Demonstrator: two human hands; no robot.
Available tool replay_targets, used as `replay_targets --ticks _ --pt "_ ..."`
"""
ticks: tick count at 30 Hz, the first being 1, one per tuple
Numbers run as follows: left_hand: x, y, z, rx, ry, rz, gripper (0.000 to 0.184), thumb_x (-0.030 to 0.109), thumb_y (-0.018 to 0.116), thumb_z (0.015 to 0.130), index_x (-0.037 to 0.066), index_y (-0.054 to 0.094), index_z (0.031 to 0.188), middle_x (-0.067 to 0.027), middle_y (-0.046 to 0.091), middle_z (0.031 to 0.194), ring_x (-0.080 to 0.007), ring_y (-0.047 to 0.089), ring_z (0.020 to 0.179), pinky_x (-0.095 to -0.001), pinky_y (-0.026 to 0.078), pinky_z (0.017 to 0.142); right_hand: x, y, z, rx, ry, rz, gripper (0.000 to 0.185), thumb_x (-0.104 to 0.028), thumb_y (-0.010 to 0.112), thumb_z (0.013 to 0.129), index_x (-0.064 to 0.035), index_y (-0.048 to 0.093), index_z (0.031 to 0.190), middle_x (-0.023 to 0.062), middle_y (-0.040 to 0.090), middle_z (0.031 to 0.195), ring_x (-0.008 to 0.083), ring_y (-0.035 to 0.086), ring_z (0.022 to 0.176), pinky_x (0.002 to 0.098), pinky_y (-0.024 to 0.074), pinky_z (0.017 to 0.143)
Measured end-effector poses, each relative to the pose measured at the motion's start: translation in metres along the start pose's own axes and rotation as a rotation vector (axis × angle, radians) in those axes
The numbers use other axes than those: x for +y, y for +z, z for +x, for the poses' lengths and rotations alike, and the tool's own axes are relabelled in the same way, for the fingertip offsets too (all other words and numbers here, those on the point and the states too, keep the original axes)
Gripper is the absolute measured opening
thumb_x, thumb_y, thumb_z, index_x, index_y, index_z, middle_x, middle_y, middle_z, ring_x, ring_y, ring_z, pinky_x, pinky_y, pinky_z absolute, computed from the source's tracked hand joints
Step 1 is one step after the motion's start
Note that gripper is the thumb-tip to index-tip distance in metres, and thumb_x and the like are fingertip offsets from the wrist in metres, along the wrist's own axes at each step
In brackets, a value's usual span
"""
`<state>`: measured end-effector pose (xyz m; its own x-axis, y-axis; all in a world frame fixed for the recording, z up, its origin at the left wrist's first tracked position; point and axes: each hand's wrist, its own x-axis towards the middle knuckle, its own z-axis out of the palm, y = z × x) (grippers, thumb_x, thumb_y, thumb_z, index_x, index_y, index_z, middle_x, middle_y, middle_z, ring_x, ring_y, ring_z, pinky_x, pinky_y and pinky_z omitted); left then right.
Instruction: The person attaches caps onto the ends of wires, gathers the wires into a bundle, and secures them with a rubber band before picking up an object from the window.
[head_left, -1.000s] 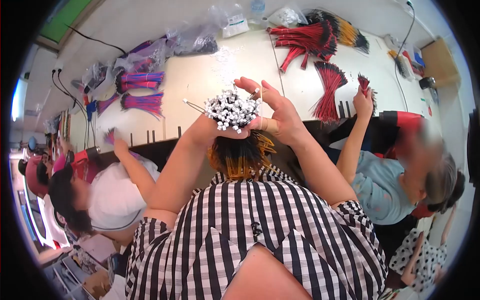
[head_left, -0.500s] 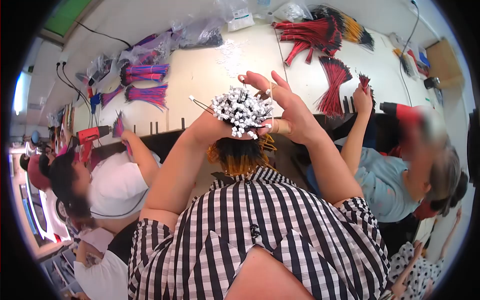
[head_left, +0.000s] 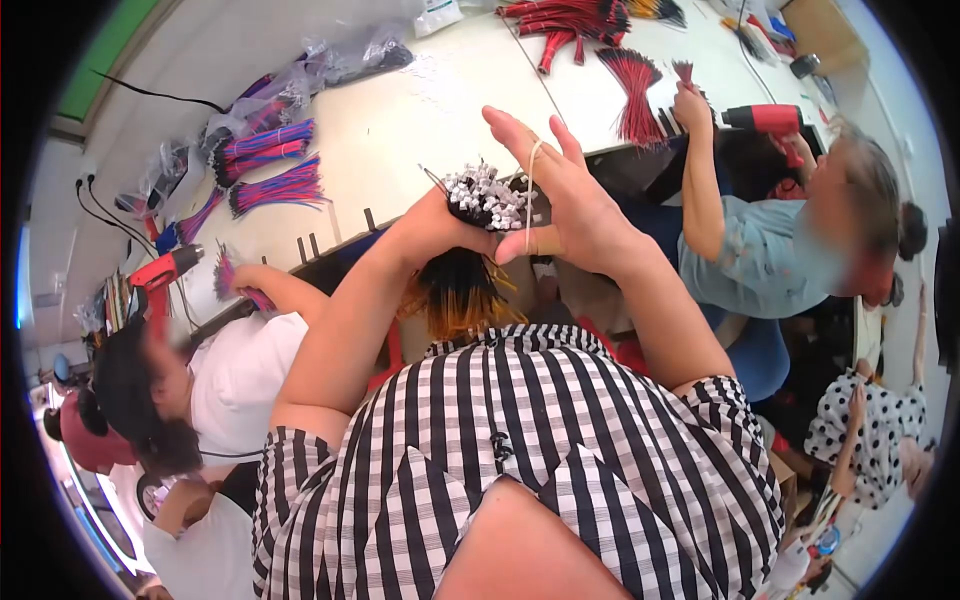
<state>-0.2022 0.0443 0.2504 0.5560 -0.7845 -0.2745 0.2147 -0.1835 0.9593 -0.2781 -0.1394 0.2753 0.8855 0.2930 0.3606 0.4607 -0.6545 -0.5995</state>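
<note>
A thick bundle of black and yellow wires (head_left: 462, 290) with small white connectors at its top is held in front of my chest. My left hand (head_left: 447, 226) is wrapped round the bundle just below the connectors. On the right side of the bundle, my right hand (head_left: 570, 208) has its fingers spread, with a pale rubber band (head_left: 529, 195) stretched between the fingers and the thumb. Tape is wrapped round the right thumb. One wire loop sticks out at the bundle's upper left.
Red and black wire bundles (head_left: 632, 95) and blue and red ones (head_left: 277, 187) lie on the white table (head_left: 400, 130). Co-workers sit at both sides, near a red heat gun (head_left: 765, 119) at right and another (head_left: 166, 268) at left.
The view has shifted, so the table's items appear higher. My right hand's fingers have spread wider with the rubber band, and no connector shows at their tips now. My left hand still grips the bundle.
</note>
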Motion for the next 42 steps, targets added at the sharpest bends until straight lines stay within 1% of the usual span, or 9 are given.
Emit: replay_targets --ticks 6,12,19,22,25,28,32,39,42 --pt "-0.017 0.002 0.006 0.042 0.01 0.136 0.055 0.005 0.079 0.054 0.005 0.064 0.107 -0.006 0.068 0.098 -0.0185 0.064 0.093 -0.0316 0.049 0.085 0.004 0.002 -0.001 -0.072 -0.06 0.088 0.109 -0.052 0.073 0.063 -0.0085 0.021 0.149 0.0144 0.041 0.144 0.0273 0.042 0.131 0.0512 0.0114 0.115" --pt "-0.004 0.031 0.008 0.216 -0.201 0.993 0.027 0.021 0.068 0.071 0.003 0.065 0.09 -0.0195 0.067 0.087 -0.0359 0.064 0.088 -0.0415 0.05 0.077 0.026 -0.006 0.011 -0.163 -0.049 0.111 0.096 -0.038 0.076 0.071 -0.0073 0.027 0.147 0.0127 0.044 0.142 0.0275 0.046 0.128 0.0503 0.0133 0.116" --pt "-0.012 0.059 0.022 0.148 0.166 1.417 0.015 0.008 0.06 0.067 0.007 0.059 0.082 -0.012 0.065 0.078 -0.0269 0.064 0.086 -0.04 0.042 0.076 0.051 -0.016 0.034 -0.241 -0.063 0.164 0.065 -0.019 0.071 0.078 -0.0033 0.047 0.135 0.0126 0.043 0.144 0.0273 0.044 0.13 0.0493 0.0132 0.116" --pt "0.015 0.071 0.016 0.099 0.316 1.397 0.017 0.006 0.061 0.069 0.006 0.058 0.085 -0.0124 0.065 0.079 -0.0249 0.065 0.087 -0.0404 0.045 0.084 0.07 -0.022 0.045 -0.36 0.047 0.27 0.043 -0.021 0.067 0.084 0.0029 0.06 0.118 0.0153 0.053 0.134 0.0243 0.052 0.123 0.0424 0.0271 0.112" --pt "0.022 0.076 0.011 0.308 0.081 0.506 0.027 -0.002 0.07 0.07 0.0 0.059 0.094 -0.0134 0.067 0.09 -0.0186 0.065 0.093 -0.0339 0.05 0.082 0.103 -0.02 0.041 -0.488 0.218 0.4 0.028 -0.019 0.055 0.092 0.0067 0.066 0.096 0.0161 0.069 0.103 0.0158 0.063 0.096 0.0283 0.0479 0.085" --pt "0.009 0.073 0.008 0.426 0.041 0.033 0.031 -0.004 0.072 0.07 0.003 0.062 0.099 -0.002 0.066 0.09 -0.0111 0.061 0.088 -0.0283 0.049 0.08 0.106 -0.02 0.013 -0.482 0.209 0.494 0.035 -0.026 0.055 0.094 0.0056 0.061 0.08 0.0017 0.061 0.07 0.011 0.054 0.065 0.027 0.0462 0.064" --pt "-0.009 0.042 -0.01 0.438 0.015 -0.314 0.036 -0.002 0.072 0.07 0.0 0.061 0.104 -0.0025 0.064 0.088 -0.0147 0.062 0.084 -0.0275 0.048 0.082 0.106 -0.02 -0.018 -0.487 0.333 0.673 0.04 -0.03 0.054 0.097 -0.0027 0.056 0.068 -0.0031 0.051 0.061 0.0065 0.044 0.06 0.0237 0.0381 0.057" --pt "-0.02 0.036 -0.021 0.488 0.068 -0.626 0.027 -0.003 0.072 0.071 0.002 0.063 0.096 -0.0063 0.066 0.087 -0.0187 0.064 0.085 -0.0319 0.051 0.08 0.076 0.005 -0.033 -0.194 0.104 1.204 0.026 -0.022 0.062 0.086 -0.0022 0.058 0.069 0.0066 0.058 0.095 0.0168 0.05 0.093 0.0315 0.038 0.086" --pt "-0.021 0.038 -0.023 0.567 0.049 -0.659 0.027 -0.001 0.073 0.071 0.002 0.063 0.096 -0.0074 0.065 0.087 -0.0194 0.064 0.083 -0.0323 0.051 0.079 0.058 -0.001 -0.025 0.031 -0.138 0.986 0.023 -0.022 0.063 0.084 -0.0034 0.059 0.07 0.0058 0.059 0.097 0.0179 0.046 0.102 0.0363 0.0321 0.095"
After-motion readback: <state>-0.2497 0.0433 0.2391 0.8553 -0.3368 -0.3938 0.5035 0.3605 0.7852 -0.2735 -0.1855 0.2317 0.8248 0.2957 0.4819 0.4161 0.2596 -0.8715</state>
